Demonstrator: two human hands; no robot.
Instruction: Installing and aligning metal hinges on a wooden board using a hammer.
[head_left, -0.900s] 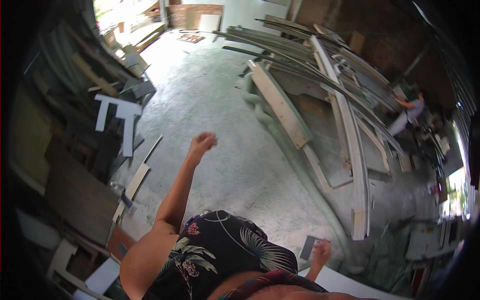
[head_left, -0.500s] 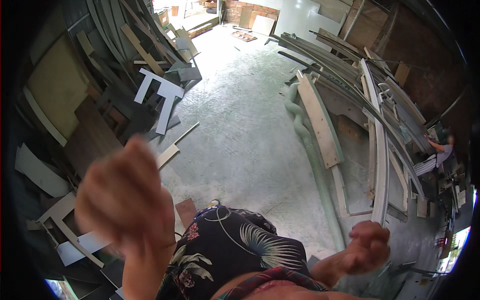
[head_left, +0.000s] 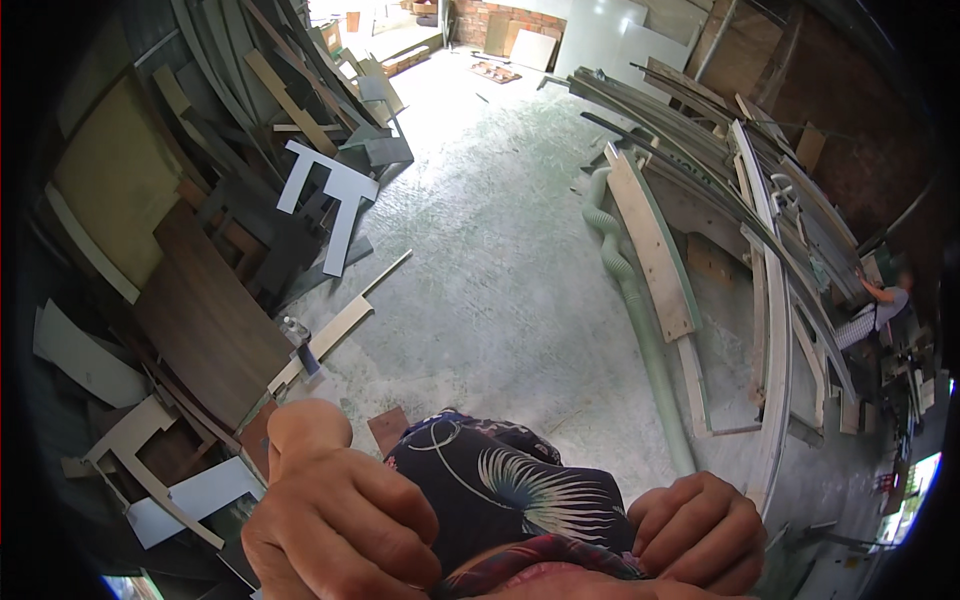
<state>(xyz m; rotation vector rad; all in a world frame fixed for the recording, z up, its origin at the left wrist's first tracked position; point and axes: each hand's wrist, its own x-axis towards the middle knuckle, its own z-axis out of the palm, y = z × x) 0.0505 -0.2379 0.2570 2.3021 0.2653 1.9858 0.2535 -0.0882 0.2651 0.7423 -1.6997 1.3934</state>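
Red-and-dark plaid cloth (head_left: pixel 553 552) lies across my front at the lower edge. Beside its left end, my left hand (head_left: pixel 345 525) is closed with fingers curled inward; the fingertips are hidden, so what they grip does not show. At the cloth's right end my right hand (head_left: pixel 703 532) is also closed, its thumb and fingers pinching the plaid edge. Between the hands is dark fabric with a pale leaf print (head_left: pixel 520 490), worn over my legs.
Boards and panels (head_left: pixel 205 305) lean at the left, with a white cut panel (head_left: pixel 335 190) and a plastic bottle (head_left: pixel 294 330). A green ribbed hose (head_left: pixel 635 310) runs beside a long board (head_left: pixel 650 245) and stacked strips at right. Another person (head_left: pixel 885 305) is far right.
Both raised, closed hands have come down and in to the plaid cloth. My left hand no longer covers the bottle and the floor strips. The view has shifted slightly.
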